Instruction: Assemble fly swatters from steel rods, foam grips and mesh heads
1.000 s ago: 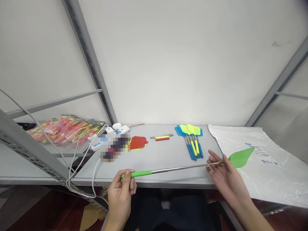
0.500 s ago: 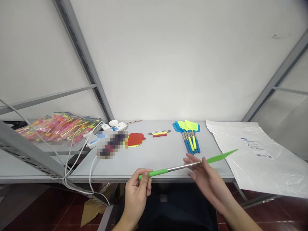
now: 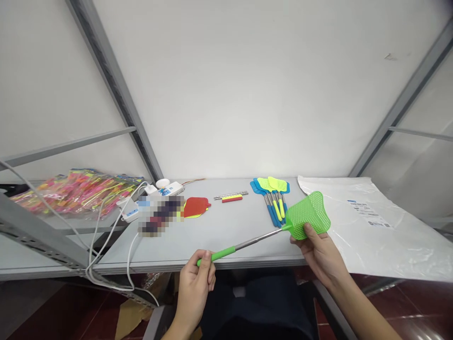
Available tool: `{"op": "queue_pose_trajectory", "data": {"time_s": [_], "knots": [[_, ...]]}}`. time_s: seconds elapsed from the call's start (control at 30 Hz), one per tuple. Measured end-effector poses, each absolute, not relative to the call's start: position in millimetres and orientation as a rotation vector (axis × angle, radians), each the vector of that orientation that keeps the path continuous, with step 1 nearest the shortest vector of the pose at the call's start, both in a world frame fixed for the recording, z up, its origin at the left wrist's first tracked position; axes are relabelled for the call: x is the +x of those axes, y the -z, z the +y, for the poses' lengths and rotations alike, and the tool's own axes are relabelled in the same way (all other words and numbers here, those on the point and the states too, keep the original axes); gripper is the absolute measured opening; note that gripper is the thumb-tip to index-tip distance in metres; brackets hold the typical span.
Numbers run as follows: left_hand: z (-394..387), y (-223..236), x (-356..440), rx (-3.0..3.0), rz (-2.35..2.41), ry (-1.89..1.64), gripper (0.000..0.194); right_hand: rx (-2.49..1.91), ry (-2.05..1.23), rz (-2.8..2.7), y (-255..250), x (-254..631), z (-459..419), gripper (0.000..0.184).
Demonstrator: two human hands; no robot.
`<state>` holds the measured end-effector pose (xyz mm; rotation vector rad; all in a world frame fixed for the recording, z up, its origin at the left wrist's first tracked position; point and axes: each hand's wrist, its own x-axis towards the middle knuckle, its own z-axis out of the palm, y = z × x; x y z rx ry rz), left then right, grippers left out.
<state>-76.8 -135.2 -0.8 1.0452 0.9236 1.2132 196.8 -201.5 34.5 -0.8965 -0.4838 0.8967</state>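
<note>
A green fly swatter point(image 3: 307, 215) with a metal rod is held between my two hands above the table's front edge. My left hand point(image 3: 198, 278) is closed round its green handle. With thumb on top and fingers beneath, my right hand point(image 3: 320, 252) pinches the perforated swatter head, whose flat face shows. Behind it lies a group of blue and yellow fly swatters point(image 3: 274, 203), handles toward me. Farther left are a red swatter head point(image 3: 196, 207) over a yellow one, and metal rods point(image 3: 230, 194) beside a red and a yellow handle point(image 3: 232, 199).
A large white plastic package point(image 3: 382, 226) covers the table's right side. Power strips point(image 3: 132, 208) with white cables point(image 3: 92, 250) sit at the left, near a blurred patch. Bagged colourful items point(image 3: 81, 193) lie beyond the metal shelf post point(image 3: 113, 85).
The green swatter has turned so its head shows its flat face instead of its edge. My right hand has moved from the rod's neck onto the head and closed on it.
</note>
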Motion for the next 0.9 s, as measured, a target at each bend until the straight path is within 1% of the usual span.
{"op": "queue_pose_trajectory", "data": {"time_s": [0.2,0.3,0.4,0.53,0.63,0.7,0.8,0.9], "knots": [[-143,4,-68,1.127,0.927,-1.171,0.034,-1.021,-0.681,-0.555,-42,163,-210,0.022],[-144,-2,-66,1.133,0.923,-1.167,0.034,-1.104,-0.664,-0.619,-41,150,-211,0.019],[-135,-9,-69,1.167,0.949,-1.159,0.035,-1.063,-0.741,-0.635,-43,148,-203,0.019],[-119,-12,-72,1.261,0.934,-0.964,0.038,-1.044,-0.915,-0.671,-46,147,-186,0.022],[-116,-11,-65,1.312,0.833,-0.713,0.041,-1.152,-0.941,-0.815,-42,136,-176,0.026],[-117,-11,-52,1.229,0.748,-0.559,0.044,-1.203,-0.947,-0.964,-38,125,-170,0.024],[-113,-13,-22,1.031,0.688,-0.513,0.047,-1.257,-0.970,-1.059,-35,110,-157,0.023],[-100,-16,12,0.962,0.653,-0.527,0.049,-1.347,-0.848,-0.938,-37,110,-137,0.024]]}}
